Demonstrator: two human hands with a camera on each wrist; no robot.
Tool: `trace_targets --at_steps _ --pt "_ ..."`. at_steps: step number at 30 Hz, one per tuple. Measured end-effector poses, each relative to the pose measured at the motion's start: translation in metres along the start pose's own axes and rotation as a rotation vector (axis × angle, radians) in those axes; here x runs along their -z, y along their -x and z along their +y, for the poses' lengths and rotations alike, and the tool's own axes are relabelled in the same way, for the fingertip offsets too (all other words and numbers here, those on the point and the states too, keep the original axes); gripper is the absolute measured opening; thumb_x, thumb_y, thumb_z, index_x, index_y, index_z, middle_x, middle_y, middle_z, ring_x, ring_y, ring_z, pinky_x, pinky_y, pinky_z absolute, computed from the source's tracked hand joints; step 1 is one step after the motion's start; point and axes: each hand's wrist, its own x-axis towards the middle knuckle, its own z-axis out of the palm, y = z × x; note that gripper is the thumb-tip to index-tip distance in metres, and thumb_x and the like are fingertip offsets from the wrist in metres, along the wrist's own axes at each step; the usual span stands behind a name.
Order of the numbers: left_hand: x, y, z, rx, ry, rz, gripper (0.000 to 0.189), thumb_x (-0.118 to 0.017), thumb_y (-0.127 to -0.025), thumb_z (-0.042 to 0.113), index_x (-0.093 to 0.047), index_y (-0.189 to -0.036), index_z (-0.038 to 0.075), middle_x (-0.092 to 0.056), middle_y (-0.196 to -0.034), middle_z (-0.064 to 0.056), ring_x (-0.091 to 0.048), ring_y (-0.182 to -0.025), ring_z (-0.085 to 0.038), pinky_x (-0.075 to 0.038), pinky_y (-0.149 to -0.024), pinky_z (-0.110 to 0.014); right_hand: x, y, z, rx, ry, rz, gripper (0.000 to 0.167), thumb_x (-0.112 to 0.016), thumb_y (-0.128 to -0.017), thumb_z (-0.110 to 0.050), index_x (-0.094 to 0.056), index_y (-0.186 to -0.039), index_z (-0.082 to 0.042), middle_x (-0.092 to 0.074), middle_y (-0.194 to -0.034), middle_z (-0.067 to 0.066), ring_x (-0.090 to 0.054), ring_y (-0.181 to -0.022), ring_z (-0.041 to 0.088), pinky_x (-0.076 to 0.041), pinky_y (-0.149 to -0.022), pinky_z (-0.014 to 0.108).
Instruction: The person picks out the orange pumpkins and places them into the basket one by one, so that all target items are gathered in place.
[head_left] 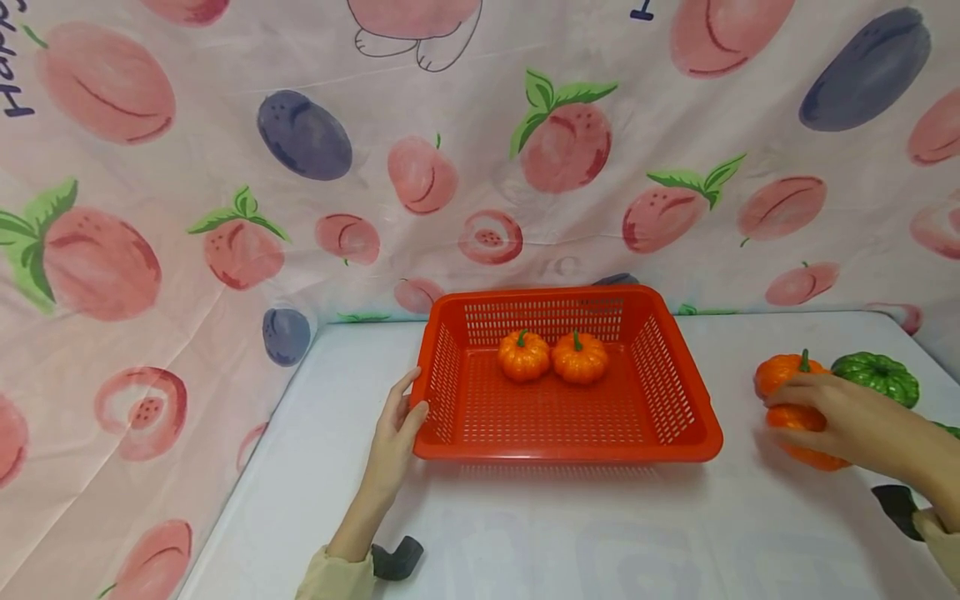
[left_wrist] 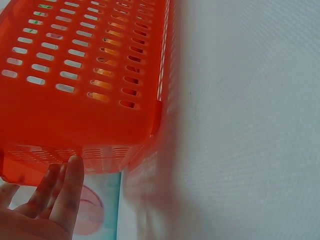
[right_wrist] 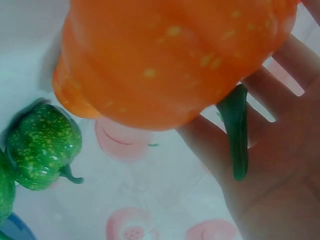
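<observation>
An orange-red plastic basket point(head_left: 555, 455) stands on the table with two small orange pumpkins point(head_left: 524, 357) inside, side by side near its back. My left hand point(head_left: 393, 425) touches the basket's left rim, thumb and fingertips at the edge; in the left wrist view its fingers look straight against the basket. On the right, my right hand point(head_left: 832, 417) grips an orange pumpkin point(right_wrist: 175, 55), whose green stem points toward the palm. Another orange pumpkin point(head_left: 780, 372) sits just behind that hand, partly hidden by it. Beside this one lies a dark green pumpkin point(head_left: 876, 377).
Part of another green pumpkin point(head_left: 947, 429) shows at the right edge, mostly hidden by the right forearm. The white table point(head_left: 570, 533) meets a fruit-printed cloth point(head_left: 480, 167) hanging at the back and left.
</observation>
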Motion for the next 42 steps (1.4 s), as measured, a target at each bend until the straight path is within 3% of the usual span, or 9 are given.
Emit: trace_targets --at_steps 7,16,21,28,42 --pt "0.000 0.000 0.000 -0.004 -0.001 -0.002 0.052 -0.049 -0.105 0.021 -0.032 -0.154 0.021 -0.049 -0.145 -0.017 -0.055 -0.122 -0.033 -0.051 -0.093 -0.024 0.005 -0.001 -0.008 0.056 -0.030 0.065 0.030 -0.082 -0.080 -0.032 -0.074 -0.102 -0.014 -0.067 -0.108 0.008 -0.060 -0.095 0.031 -0.052 -0.082 0.057" --pt "0.001 0.000 -0.001 -0.012 0.007 -0.004 0.052 -0.049 -0.105 0.020 -0.032 -0.154 0.020 -0.051 -0.143 -0.018 -0.055 -0.120 -0.034 -0.050 -0.091 -0.022 0.012 -0.001 -0.016 0.080 -0.012 0.115 0.035 -0.086 -0.075 -0.034 -0.074 -0.103 -0.015 -0.066 -0.109 0.009 -0.058 -0.098 0.033 -0.054 -0.079 0.055" --pt "0.001 0.000 0.000 -0.013 0.011 -0.007 0.052 -0.049 -0.105 0.020 -0.032 -0.154 0.021 -0.050 -0.144 -0.018 -0.055 -0.121 -0.034 -0.051 -0.091 -0.022 0.017 -0.002 -0.022 0.092 -0.002 0.141 0.031 -0.086 -0.075 -0.032 -0.074 -0.100 -0.019 -0.065 -0.108 0.003 -0.059 -0.095 0.025 -0.056 -0.075 0.044" --pt "0.001 0.001 -0.001 -0.014 0.013 -0.007 0.052 -0.049 -0.105 0.020 -0.032 -0.154 0.020 -0.050 -0.143 -0.018 -0.055 -0.121 -0.035 -0.051 -0.092 -0.022 0.023 -0.008 -0.030 0.060 -0.022 0.100 0.032 -0.084 -0.078 -0.032 -0.074 -0.103 -0.014 -0.066 -0.109 0.008 -0.059 -0.095 0.028 -0.057 -0.072 0.045" --pt "0.000 0.000 -0.001 -0.010 0.006 0.001 0.052 -0.050 -0.104 0.019 -0.033 -0.154 0.020 -0.052 -0.138 -0.020 -0.056 -0.119 -0.035 -0.051 -0.090 -0.022 0.033 -0.011 -0.042 0.065 0.003 0.119 0.037 -0.081 -0.080 -0.040 -0.074 -0.106 -0.013 -0.066 -0.112 0.009 -0.058 -0.096 0.026 -0.057 -0.074 0.045"
